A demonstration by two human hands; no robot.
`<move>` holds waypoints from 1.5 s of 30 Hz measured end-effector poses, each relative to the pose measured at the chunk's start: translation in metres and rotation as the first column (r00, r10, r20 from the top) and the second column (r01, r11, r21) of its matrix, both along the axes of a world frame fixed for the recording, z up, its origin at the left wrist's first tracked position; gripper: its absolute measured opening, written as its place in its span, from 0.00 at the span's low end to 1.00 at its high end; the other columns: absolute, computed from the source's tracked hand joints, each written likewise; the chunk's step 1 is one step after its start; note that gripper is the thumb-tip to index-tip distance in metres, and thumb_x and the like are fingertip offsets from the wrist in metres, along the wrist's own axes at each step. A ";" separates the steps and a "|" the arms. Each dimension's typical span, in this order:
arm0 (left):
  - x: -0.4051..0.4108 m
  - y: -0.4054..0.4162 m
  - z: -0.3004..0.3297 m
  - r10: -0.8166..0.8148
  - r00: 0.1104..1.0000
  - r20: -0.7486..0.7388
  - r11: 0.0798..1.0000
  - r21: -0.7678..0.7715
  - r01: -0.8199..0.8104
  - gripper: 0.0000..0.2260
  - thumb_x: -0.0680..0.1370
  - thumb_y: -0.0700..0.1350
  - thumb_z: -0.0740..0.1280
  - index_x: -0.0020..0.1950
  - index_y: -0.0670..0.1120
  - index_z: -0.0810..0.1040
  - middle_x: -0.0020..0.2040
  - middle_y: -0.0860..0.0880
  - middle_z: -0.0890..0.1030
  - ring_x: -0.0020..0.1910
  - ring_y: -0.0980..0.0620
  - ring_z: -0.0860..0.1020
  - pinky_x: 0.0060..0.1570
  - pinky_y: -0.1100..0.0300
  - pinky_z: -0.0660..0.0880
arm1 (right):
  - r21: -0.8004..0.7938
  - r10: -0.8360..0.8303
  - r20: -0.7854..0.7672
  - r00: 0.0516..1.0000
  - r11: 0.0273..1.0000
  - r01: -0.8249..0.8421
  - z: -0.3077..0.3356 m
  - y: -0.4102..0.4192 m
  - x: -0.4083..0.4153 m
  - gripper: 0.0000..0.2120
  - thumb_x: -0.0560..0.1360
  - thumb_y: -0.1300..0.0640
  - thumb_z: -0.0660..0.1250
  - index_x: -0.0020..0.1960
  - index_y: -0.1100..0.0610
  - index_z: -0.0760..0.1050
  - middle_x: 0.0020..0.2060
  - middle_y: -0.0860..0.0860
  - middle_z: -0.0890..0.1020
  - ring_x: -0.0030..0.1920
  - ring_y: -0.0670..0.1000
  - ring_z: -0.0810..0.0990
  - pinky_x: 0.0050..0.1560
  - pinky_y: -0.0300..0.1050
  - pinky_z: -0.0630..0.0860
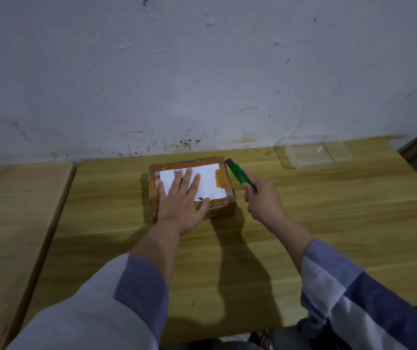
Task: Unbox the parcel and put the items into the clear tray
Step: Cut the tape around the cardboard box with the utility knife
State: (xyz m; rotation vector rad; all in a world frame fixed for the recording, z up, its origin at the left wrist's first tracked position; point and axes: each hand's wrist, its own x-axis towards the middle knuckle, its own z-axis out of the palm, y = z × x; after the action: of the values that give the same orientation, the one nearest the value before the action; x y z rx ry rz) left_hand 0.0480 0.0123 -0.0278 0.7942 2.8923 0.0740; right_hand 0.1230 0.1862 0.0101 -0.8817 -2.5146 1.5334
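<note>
Under the left hand (180,198) lies the parcel (192,188), a small cardboard box wrapped in brown tape, closed, resting flat on the wooden table (303,223). That hand is spread open, palm down, fingers apart, pressing on the box's top; the fingertips reach onto the white shipping label (210,180) that covers most of the lid, and the thumb points toward the box's near right edge. Just to the right of the box, the right hand (260,198) is closed in a fist around a green utility knife (240,176). The knife angles up and away from that hand toward the far right corner of the parcel, its dark tip at or just beside that corner; whether it touches the cardboard cannot be told. Beyond the right hand and farther to its right, well apart from the box, the clear tray (313,154) sits near the back edge of the table, against the foot of a stained pale wall (202,72). It looks to hold nothing. Both forearms come out of loose sleeves (354,294) in grey-white and blue. Left of the left arm, a second wooden tabletop (12,236) stands just beside the first with a narrow gap between them.
</note>
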 end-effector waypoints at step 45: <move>-0.002 -0.004 -0.005 0.056 0.997 0.050 0.998 -0.005 -0.056 0.30 0.79 0.64 0.43 0.78 0.54 0.40 0.78 0.52 0.35 0.76 0.50 0.34 0.70 0.38 0.33 | 0.398 0.116 0.440 0.890 0.864 -0.310 0.038 -0.053 0.039 0.30 0.77 0.64 0.54 0.76 0.46 0.52 0.52 0.59 0.81 0.47 0.57 0.80 0.39 0.46 0.72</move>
State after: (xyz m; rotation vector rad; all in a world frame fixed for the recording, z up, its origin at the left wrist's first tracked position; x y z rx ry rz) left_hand 0.0460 0.0082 -0.0329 0.7007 2.8668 0.0926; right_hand 0.1616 0.1329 0.0483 -0.9311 -3.1713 0.7612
